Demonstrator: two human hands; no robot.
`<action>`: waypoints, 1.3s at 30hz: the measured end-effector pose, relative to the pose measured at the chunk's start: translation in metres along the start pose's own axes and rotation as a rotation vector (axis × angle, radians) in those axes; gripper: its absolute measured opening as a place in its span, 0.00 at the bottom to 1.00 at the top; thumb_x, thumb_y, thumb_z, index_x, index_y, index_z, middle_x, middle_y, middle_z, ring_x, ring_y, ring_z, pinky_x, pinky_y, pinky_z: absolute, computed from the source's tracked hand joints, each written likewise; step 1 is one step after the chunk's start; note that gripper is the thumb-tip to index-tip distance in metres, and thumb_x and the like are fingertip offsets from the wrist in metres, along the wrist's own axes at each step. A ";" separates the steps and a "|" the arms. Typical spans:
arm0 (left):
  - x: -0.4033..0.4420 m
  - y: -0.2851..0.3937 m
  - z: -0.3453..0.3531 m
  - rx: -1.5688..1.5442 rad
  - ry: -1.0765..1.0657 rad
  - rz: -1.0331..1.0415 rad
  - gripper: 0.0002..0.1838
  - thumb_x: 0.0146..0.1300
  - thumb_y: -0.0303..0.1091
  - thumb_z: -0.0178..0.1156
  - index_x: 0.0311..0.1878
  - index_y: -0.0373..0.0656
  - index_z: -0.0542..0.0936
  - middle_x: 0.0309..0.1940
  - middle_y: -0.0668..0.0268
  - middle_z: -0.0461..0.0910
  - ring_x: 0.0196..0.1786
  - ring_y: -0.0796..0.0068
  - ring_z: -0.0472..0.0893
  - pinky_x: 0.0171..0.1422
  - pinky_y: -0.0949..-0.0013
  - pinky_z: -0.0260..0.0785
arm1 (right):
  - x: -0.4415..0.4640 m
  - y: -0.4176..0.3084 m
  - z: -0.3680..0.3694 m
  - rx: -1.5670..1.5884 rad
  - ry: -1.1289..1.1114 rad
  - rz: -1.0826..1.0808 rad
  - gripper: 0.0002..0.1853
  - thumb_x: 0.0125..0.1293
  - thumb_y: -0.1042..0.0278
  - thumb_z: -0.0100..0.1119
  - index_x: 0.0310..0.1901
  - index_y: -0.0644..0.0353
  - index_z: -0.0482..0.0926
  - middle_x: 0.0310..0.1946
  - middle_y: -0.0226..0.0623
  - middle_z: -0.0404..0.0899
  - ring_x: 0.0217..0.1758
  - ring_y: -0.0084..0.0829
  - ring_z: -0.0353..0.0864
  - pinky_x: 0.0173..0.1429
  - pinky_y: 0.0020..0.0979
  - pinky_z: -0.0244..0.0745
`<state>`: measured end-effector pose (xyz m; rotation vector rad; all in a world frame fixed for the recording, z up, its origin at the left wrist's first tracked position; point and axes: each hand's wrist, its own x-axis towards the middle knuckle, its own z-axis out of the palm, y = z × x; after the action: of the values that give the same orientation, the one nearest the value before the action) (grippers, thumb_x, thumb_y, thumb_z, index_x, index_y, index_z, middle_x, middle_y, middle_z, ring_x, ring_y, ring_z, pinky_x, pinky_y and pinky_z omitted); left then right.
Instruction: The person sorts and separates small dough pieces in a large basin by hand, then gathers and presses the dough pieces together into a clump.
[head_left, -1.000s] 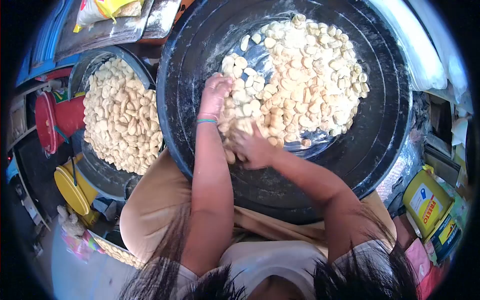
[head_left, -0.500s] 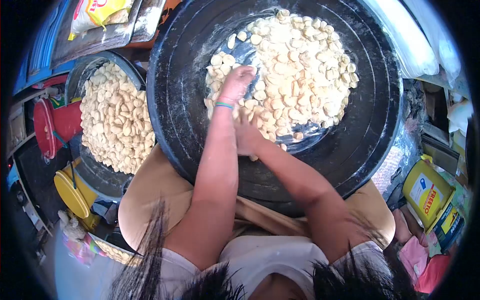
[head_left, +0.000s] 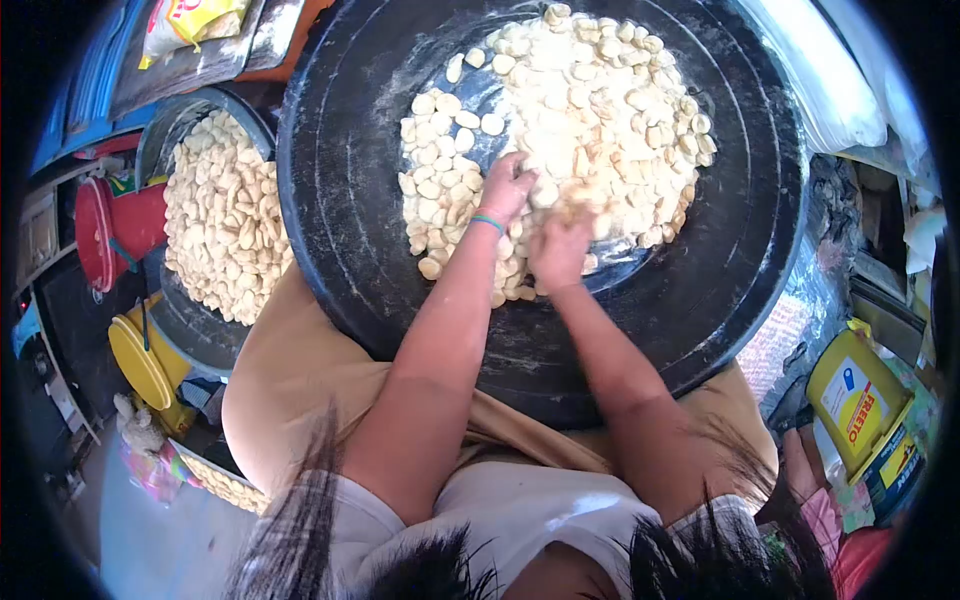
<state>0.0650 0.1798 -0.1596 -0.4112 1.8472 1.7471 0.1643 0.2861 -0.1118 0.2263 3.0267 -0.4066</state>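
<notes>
A wide black round basin [head_left: 350,200] rests across my lap. Pale, flour-dusted, flattened dough pieces [head_left: 620,120] cover much of its floor. My left hand [head_left: 508,190], with a teal band at the wrist, is over the left-middle of the pile. Its fingers are bent and apart beside a few pieces, with no piece clearly held. My right hand [head_left: 562,250] is low among the pieces, just right of the left one. Motion smears its fingers, and whatever lies under them is hidden.
A dark tub [head_left: 150,150] full of similar pale pieces [head_left: 225,220] stands at left. Near it are a red bucket [head_left: 95,235] and a yellow bucket [head_left: 140,365]. A yellow container [head_left: 855,400] sits at right. Trays with a plastic bag [head_left: 190,30] lie at upper left.
My left hand has moved right and slightly down, uncovering pieces on the left side. My right hand has moved right, out from beside the left forearm.
</notes>
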 end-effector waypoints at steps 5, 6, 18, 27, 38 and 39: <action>-0.017 0.020 0.000 0.092 0.034 0.065 0.26 0.59 0.30 0.60 0.59 0.31 0.68 0.43 0.60 0.77 0.44 0.74 0.77 0.51 0.70 0.69 | 0.026 0.044 -0.024 0.146 -0.072 -0.106 0.25 0.53 0.58 0.61 0.54 0.54 0.74 0.52 0.52 0.69 0.60 0.52 0.64 0.60 0.50 0.60; -0.017 0.011 0.004 -0.008 0.069 -0.049 0.21 0.57 0.31 0.62 0.53 0.33 0.74 0.39 0.64 0.76 0.38 0.77 0.75 0.48 0.71 0.68 | 0.038 0.060 -0.026 0.162 0.034 0.070 0.26 0.53 0.56 0.63 0.54 0.53 0.74 0.50 0.51 0.70 0.58 0.50 0.65 0.61 0.48 0.57; -0.036 0.021 -0.044 -0.661 -0.129 -0.363 0.21 0.60 0.44 0.61 0.50 0.40 0.75 0.38 0.65 0.79 0.40 0.72 0.78 0.44 0.67 0.73 | 0.019 -0.028 0.007 0.850 -0.149 -0.126 0.29 0.51 0.69 0.63 0.57 0.61 0.68 0.56 0.52 0.65 0.63 0.50 0.61 0.67 0.47 0.56; -0.029 0.070 -0.074 -0.618 -0.067 -0.252 0.15 0.65 0.47 0.56 0.42 0.44 0.74 0.30 0.69 0.76 0.26 0.83 0.74 0.20 0.82 0.61 | 0.100 -0.014 -0.067 1.531 -0.121 0.258 0.17 0.59 0.79 0.57 0.51 0.64 0.74 0.42 0.35 0.79 0.36 0.25 0.79 0.46 0.24 0.76; -0.029 0.084 -0.085 -0.226 -0.052 -0.158 0.31 0.54 0.31 0.57 0.63 0.39 0.65 0.34 0.67 0.74 0.24 0.82 0.68 0.23 0.77 0.58 | 0.043 -0.017 -0.003 -0.012 -0.110 -0.208 0.26 0.56 0.57 0.60 0.58 0.51 0.72 0.63 0.48 0.64 0.69 0.46 0.56 0.70 0.56 0.46; -0.022 0.077 -0.092 -0.254 -0.075 -0.132 0.32 0.52 0.27 0.57 0.64 0.39 0.65 0.33 0.67 0.75 0.24 0.82 0.68 0.24 0.77 0.59 | 0.032 -0.023 -0.008 -0.030 -0.179 -0.333 0.25 0.56 0.58 0.60 0.57 0.52 0.72 0.62 0.48 0.66 0.68 0.46 0.60 0.70 0.54 0.50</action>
<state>0.0209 0.0944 -0.0845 -0.5447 1.5158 1.8838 0.1286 0.2707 -0.1019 -0.3044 2.8884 -0.3788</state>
